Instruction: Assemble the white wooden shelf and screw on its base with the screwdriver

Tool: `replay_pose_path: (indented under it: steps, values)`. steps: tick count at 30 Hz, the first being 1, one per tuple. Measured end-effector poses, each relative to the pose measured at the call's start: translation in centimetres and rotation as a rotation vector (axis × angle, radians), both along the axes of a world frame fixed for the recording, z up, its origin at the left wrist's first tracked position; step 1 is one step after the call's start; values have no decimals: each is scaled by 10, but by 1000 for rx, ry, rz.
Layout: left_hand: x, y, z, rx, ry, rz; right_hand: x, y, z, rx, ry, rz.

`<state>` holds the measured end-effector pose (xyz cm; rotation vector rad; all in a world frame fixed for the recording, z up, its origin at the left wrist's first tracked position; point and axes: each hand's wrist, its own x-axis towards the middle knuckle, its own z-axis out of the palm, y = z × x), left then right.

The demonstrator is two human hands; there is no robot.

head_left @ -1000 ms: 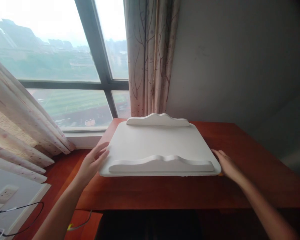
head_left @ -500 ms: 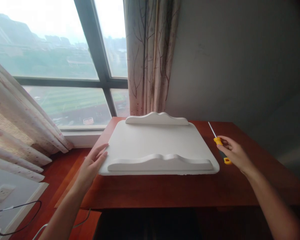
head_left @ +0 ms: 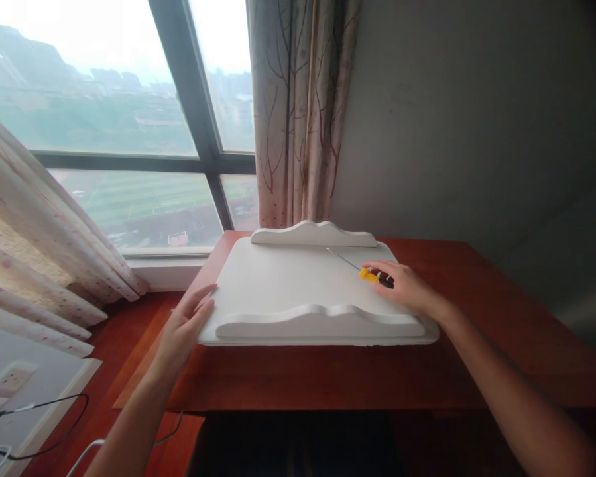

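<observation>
A white board [head_left: 288,278] lies on the brown desk, with a wavy-edged strip [head_left: 312,234] along its far side and another wavy strip [head_left: 322,321] along its near side. My left hand [head_left: 181,324] rests against the board's left edge, its fingers stretched out and apart. Over the right part of the board, my right hand [head_left: 407,285] is closed round the handle of a screwdriver [head_left: 368,275], yellow and black with a thin metal shaft. The shaft points to the far left, its tip near the far strip; whether it touches the board I cannot tell.
The reddish-brown desk [head_left: 486,318] extends to the right, against a grey wall [head_left: 457,132]. A window [head_left: 128,205] and patterned curtains [head_left: 302,119] stand behind and to the left. Black and white cables [head_left: 81,417] hang near a wall socket [head_left: 12,381] at lower left.
My right hand has carried the screwdriver leftward from beside the board to over its right part, and the shaft now tilts further left. My left hand has stayed at the board's left edge.
</observation>
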<state>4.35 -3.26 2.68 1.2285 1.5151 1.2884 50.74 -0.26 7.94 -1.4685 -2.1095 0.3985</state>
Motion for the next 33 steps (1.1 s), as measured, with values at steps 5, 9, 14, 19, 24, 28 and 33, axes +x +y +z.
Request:
replay_pose_path:
  steps: [5, 9, 14, 19, 24, 28, 33]
  values:
    - [0, 0, -1, 9, 13, 13, -23, 18, -1, 22, -35, 88]
    - [-2, 1, -5, -1, -29, 7, -28, 24, -7, 11, -75, 127]
    - [-3, 2, -11, 5, -46, 15, -12, 8, -9, 1, 21, 20]
    - [1, 2, -11, 48, -10, 31, 34, -37, -27, 138, 143, -358]
    - [9, 8, -8, 79, 111, 20, 72, -82, -68, 35, 132, -594]
    - [22, 18, -5, 53, 180, -3, 77, -83, -99, -46, 339, -633]
    - [51, 35, -4, 67, 273, -45, 84, -52, -113, 15, 720, -761]
